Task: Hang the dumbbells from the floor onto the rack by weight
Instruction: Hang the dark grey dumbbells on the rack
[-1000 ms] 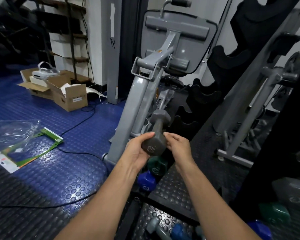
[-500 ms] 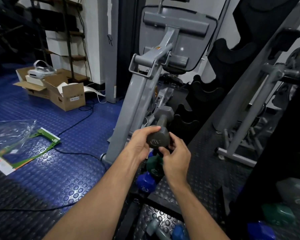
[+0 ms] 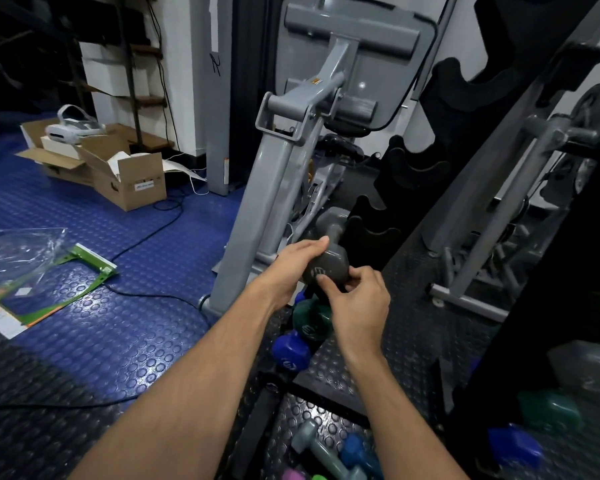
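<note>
Dumbbell: your grey dumbbell (image 3: 326, 261) sits at the centre of view, held off the floor, its near head facing you and its far head pointing toward 12 o'clock, against the black rack (image 3: 388, 237).
Left hand: your left hand (image 3: 291, 268) lies along the near head's 9 o'clock side, fingers fairly straight over its top, thumb hidden.
Right hand: your right hand (image 3: 357, 299) comes in from 4 o'clock; its fingers are curled and the thumb (image 3: 328, 284) presses the face of the near head, pinching it.
Rack: notched black cradles climb toward 1 o'clock; you cannot tell whether the handle already rests in a notch.
Hung below: a green dumbbell (image 3: 312, 320) sits just under the grey one, and a blue dumbbell (image 3: 290, 355) under that, toward 7 o'clock.
Floor pile: at 6 o'clock, a pale grey dumbbell (image 3: 321, 455) and a smaller blue one (image 3: 355, 452) lie touching on the black studded mat (image 3: 333, 372).
Bench: a grey folded bench frame (image 3: 274, 188) leans just beside the rack at 11 o'clock.
Far left: an open cardboard box (image 3: 132, 178) at 10 o'clock, and a plastic bag (image 3: 21, 251) at 9 o'clock on the blue floor (image 3: 125, 320).
</note>
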A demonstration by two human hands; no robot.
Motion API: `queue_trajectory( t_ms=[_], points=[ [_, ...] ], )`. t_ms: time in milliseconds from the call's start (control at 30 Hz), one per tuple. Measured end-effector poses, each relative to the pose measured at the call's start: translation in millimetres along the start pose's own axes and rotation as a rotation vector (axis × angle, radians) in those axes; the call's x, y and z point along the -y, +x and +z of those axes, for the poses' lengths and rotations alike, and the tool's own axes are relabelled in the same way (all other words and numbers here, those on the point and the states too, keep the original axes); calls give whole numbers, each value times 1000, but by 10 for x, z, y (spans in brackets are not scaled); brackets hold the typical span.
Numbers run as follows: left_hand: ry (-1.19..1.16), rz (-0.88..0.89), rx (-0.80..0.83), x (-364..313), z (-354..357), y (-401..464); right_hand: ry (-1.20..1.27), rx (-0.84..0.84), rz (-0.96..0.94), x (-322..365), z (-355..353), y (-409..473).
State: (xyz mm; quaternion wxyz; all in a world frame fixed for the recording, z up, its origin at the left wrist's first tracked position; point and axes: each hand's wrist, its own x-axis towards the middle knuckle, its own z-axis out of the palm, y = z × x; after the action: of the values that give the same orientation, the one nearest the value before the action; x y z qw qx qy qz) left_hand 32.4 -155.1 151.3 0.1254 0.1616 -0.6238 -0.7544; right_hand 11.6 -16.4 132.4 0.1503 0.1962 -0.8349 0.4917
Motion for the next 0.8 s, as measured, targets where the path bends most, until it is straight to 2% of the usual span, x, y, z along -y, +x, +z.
queue_trajectory(
  t_ms=[167,300,400,533,800],
  points=[
    [134,43,49,-98,71,8,82,9,264,-46,-28,-49],
    [183,79,0,-5,104,117,75,21,320,-155,-40,-202],
    [171,115,-79,115,191,207,133,-32,257,-208,-86,-227],
    [96,102,-93,185,258,272,122,5,110,-290,-156,-190],
    [37,119,-165,183,316,114,83,89,57,-367,-320,-142]
  ],
)
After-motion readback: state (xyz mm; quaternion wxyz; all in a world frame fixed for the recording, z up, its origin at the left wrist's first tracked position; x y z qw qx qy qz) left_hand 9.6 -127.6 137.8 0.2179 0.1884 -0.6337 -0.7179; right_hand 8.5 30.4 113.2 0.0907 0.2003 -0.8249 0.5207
